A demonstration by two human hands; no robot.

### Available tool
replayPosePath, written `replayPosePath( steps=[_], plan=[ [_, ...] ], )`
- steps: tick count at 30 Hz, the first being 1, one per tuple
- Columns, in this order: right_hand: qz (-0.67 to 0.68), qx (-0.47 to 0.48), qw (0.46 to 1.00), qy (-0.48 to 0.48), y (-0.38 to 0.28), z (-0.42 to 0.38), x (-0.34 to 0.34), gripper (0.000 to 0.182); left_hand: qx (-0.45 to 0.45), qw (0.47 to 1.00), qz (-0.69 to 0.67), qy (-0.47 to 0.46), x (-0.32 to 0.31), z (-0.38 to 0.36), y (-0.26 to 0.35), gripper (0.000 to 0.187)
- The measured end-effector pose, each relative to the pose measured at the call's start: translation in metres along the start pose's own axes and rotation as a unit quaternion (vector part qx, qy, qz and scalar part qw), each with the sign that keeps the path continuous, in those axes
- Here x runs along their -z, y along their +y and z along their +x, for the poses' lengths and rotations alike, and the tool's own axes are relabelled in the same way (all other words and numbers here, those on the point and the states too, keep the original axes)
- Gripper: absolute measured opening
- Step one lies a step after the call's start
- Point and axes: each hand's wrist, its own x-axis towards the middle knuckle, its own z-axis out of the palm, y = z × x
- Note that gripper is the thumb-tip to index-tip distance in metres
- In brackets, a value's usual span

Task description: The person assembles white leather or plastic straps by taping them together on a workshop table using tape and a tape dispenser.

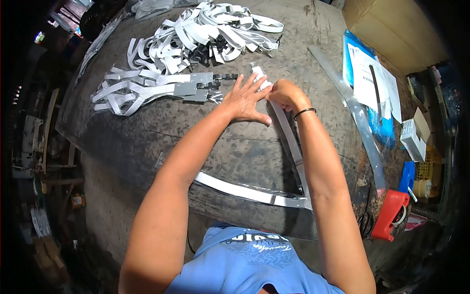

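Observation:
My left hand (247, 100) lies flat with fingers spread on the dark tabletop, its fingertips at a white strip (259, 77) in clear plastic. Close beside it, my right hand (289, 95) has its fingers curled and pinched at the upper end of a strap (285, 128); the exact grip is partly hidden. From there the strap's grey side runs toward me under my right forearm. A white strap length (235, 187) in clear plastic film stretches left from the bend. Left of my left hand lie bundled white straps (129, 93) with grey cards (196, 87) and black clips.
A tangled heap of white straps (205, 32) covers the far side. To the right lie a long clear plastic strip (355, 110), papers on a blue packet (367, 78), a small white box (413, 137), a red tape dispenser (390, 215) and dark-handled scissors (364, 223).

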Motion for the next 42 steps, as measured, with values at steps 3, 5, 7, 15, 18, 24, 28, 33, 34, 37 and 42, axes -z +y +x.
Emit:
replayPosePath(
  steps=[3,5,7,15,18,24,28,33,34,37,42],
  plan=[
    [0.019,-0.03,0.999,-0.014,-0.002,-0.001,0.003,0.038,0.003,1.0,-0.002,-0.004,0.002,0.0,0.002,0.119],
    [0.019,-0.048,0.999,-0.015,-0.001,-0.002,0.007,0.04,0.006,1.0,-0.002,-0.008,0.004,0.0,0.002,0.119],
    [-0.039,-0.072,0.997,-0.018,-0.005,-0.015,0.021,0.048,0.006,1.0,-0.026,-0.011,0.004,0.0,0.001,0.121],
    [0.163,0.069,0.984,0.017,0.05,-0.053,0.06,0.043,0.0,0.999,-0.035,0.033,-0.002,0.0,-0.002,0.122],
    [0.131,0.168,0.966,0.148,0.067,-0.132,0.087,0.042,-0.022,0.995,-0.009,0.096,-0.001,-0.003,-0.005,0.121],
    [0.211,0.059,0.962,0.162,0.103,-0.309,0.089,0.028,-0.054,0.998,-0.008,0.032,-0.013,0.009,0.021,0.089],
    [0.152,-0.026,0.961,0.231,0.123,-0.393,0.068,0.025,-0.05,0.999,-0.018,0.001,-0.023,0.014,0.016,0.08],
    [0.054,-0.066,0.966,0.245,0.162,-0.429,-0.003,0.02,-0.036,0.995,0.011,0.091,-0.012,0.002,0.033,0.08],
    [0.02,-0.043,0.964,0.262,0.165,-0.427,-0.021,0.019,-0.048,0.987,-0.053,0.147,-0.006,-0.003,0.041,0.081],
    [-0.035,0.018,0.954,0.297,0.17,-0.412,-0.062,0.022,-0.093,0.966,-0.162,0.177,0.021,-0.033,0.093,0.077],
    [-0.088,-0.044,0.955,0.278,0.173,-0.403,-0.08,0.03,-0.226,0.955,-0.161,0.103,0.029,-0.071,0.164,0.067]
  ],
)
